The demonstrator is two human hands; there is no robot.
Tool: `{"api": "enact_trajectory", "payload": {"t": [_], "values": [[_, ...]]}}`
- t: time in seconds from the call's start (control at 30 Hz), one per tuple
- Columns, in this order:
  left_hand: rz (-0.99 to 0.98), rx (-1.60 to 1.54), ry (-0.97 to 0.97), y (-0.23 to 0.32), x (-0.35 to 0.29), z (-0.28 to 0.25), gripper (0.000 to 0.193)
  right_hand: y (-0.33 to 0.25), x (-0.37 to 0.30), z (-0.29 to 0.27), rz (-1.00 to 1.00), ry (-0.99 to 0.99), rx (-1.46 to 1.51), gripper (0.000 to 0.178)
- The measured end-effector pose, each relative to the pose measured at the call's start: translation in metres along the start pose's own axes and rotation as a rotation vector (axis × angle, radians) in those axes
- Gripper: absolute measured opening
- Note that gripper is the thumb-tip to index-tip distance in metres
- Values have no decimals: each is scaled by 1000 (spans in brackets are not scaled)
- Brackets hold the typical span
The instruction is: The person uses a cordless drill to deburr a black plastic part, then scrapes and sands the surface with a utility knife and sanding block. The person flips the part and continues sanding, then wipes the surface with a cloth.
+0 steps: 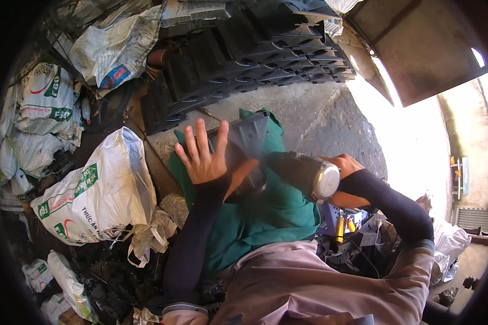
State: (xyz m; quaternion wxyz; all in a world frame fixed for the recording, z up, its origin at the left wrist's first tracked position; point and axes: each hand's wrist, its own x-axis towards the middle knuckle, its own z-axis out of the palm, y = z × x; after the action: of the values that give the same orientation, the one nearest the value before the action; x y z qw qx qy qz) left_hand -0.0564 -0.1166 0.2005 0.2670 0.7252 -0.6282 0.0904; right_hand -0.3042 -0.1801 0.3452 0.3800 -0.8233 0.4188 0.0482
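A black, plate-like part [249,135] rests on the green cloth [271,222] that covers my lap. My left hand [207,162] lies on this part with its fingers spread and its thumb stretched toward the middle. From the right, my right hand [346,164] grips a power tool [298,170] with a dark body and a round silver end. The tool's working tip points at the black part, blurred, so I cannot tell its exact kind or whether it touches. Most of my right hand's fingers are hidden behind the tool.
Stacked rows of black parts [244,59] curve across the far side. At the left stands a white woven sack [103,189], with more sacks [46,103] behind it. Yellow cylinders [340,227] and dark scraps [382,238] lie by my right side. Bright light comes through a doorway [401,146].
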Motion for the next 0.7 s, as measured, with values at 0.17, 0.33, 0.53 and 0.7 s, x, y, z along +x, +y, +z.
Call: {"api": "enact_trajectory", "payload": {"t": [0.17,0.33,0.53,0.7], "values": [[-2,-34,-24,1,0,0,87,12,-13,0,261,-172,-43,44],[-4,-32,-41,0,0,-1,93,17,-12,14,16,-73,64,45],[-25,-55,-55,0,-1,-1,88,13,-7,26,32,-116,-43,49],[-15,-21,-26,1,-2,5,87,-3,-7,38,10,-81,-132,52]]}}
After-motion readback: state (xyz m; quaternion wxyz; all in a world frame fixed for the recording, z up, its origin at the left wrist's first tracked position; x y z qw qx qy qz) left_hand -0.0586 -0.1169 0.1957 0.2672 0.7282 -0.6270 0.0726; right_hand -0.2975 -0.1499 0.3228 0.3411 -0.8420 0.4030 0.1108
